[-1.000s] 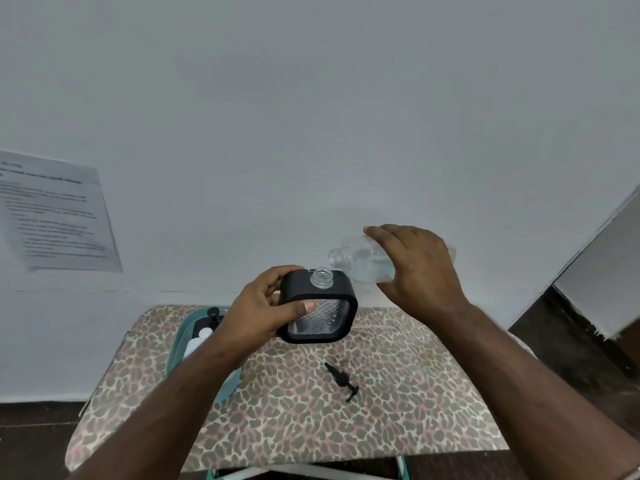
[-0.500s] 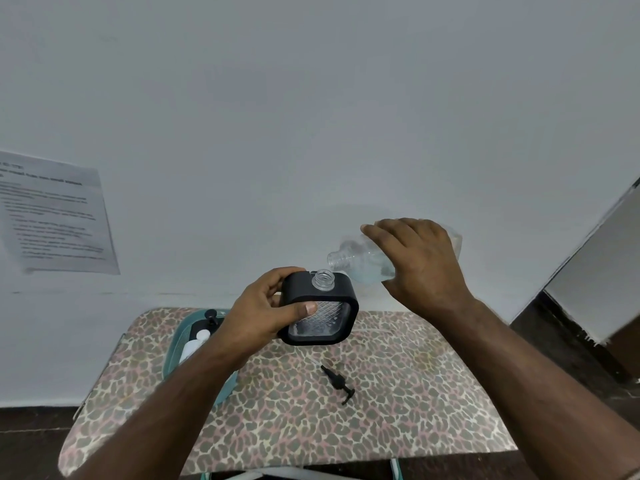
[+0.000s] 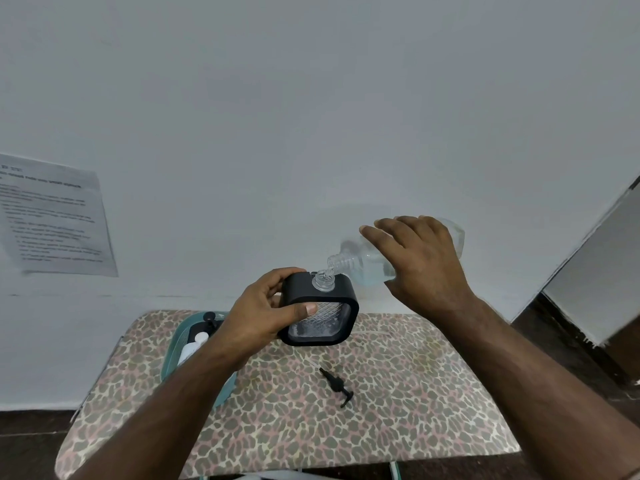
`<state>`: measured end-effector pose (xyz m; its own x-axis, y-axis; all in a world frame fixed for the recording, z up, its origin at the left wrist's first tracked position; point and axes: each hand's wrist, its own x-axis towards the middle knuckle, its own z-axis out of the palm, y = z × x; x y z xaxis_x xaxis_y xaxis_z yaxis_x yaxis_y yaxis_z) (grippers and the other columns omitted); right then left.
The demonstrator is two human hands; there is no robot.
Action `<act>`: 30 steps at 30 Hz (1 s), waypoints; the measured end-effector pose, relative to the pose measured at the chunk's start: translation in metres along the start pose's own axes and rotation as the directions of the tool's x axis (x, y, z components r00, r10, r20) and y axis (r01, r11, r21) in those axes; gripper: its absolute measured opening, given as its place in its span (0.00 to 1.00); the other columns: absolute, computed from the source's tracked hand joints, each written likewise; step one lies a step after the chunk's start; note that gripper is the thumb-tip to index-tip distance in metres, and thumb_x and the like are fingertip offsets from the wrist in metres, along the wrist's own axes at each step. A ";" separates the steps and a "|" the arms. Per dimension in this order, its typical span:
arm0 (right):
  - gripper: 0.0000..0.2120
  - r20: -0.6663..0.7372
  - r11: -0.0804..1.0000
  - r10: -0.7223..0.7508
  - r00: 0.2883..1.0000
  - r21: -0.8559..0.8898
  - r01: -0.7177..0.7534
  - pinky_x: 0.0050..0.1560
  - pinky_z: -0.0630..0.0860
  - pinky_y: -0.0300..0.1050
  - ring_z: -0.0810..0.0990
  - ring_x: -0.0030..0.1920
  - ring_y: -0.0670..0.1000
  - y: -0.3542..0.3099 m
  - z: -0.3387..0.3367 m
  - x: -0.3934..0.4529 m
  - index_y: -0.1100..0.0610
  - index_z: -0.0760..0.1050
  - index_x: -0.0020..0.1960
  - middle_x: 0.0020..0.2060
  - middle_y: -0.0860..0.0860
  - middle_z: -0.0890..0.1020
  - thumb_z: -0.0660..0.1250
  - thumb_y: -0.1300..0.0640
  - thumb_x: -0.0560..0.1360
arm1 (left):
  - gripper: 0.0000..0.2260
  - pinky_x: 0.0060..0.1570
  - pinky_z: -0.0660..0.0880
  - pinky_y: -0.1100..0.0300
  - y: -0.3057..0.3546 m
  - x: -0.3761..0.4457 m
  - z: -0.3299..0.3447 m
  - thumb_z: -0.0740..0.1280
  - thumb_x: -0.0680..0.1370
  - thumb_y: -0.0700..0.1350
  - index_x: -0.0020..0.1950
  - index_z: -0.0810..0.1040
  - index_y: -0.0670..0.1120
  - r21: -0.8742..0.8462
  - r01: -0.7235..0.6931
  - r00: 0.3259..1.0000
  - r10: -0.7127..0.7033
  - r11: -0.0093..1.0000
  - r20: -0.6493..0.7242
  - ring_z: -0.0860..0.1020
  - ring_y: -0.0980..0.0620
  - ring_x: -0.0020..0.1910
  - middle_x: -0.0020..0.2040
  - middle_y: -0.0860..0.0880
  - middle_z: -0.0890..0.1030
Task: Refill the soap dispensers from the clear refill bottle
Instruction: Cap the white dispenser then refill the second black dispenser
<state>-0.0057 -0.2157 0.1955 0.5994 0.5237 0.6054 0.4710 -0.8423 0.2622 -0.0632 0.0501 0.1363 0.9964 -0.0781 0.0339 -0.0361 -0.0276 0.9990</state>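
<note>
Left hand [image 3: 256,320] gripped the black dispenser [image 3: 320,313] above the tabletop [image 3: 398,410] as right hand [image 3: 420,265] clasped the tilted refill bottle [image 3: 367,268], pouring; next, likely steady tipping.

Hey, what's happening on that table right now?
A person is refilling a soap dispenser. The left hand holds the black square dispenser above the leopard-print table, its pump off. The right hand tips the clear refill bottle so its mouth meets the dispenser's open neck. The black pump lies on the table, and a teal tray with other bottles sits to the left.
</note>
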 end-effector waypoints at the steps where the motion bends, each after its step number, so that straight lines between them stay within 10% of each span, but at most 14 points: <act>1: 0.36 0.001 1.000 -0.002 1.000 -0.004 0.002 0.63 0.72 0.63 0.79 0.63 0.61 0.000 0.000 0.000 0.51 0.73 0.70 0.64 0.54 0.81 0.74 0.66 0.64 | 0.21 0.55 0.84 0.43 0.000 0.000 0.000 0.79 0.74 0.41 0.60 0.82 0.61 0.002 0.000 1.000 0.000 1.000 0.000 0.86 0.49 0.56 0.59 0.52 0.86; 30: 0.38 -0.003 0.996 -0.038 0.999 -0.076 0.037 0.65 0.70 0.66 0.78 0.65 0.63 0.010 0.002 0.005 0.51 0.73 0.71 0.66 0.55 0.80 0.73 0.66 0.62 | 0.21 0.58 0.83 0.41 -0.003 0.007 -0.002 0.80 0.73 0.42 0.60 0.82 0.61 0.019 0.003 1.000 -0.003 1.000 0.014 0.85 0.48 0.58 0.60 0.53 0.86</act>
<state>0.0035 -0.2215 0.1992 0.5795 0.5547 0.5970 0.4423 -0.8294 0.3413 -0.0562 0.0517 0.1339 0.9953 -0.0923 0.0301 -0.0345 -0.0463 0.9983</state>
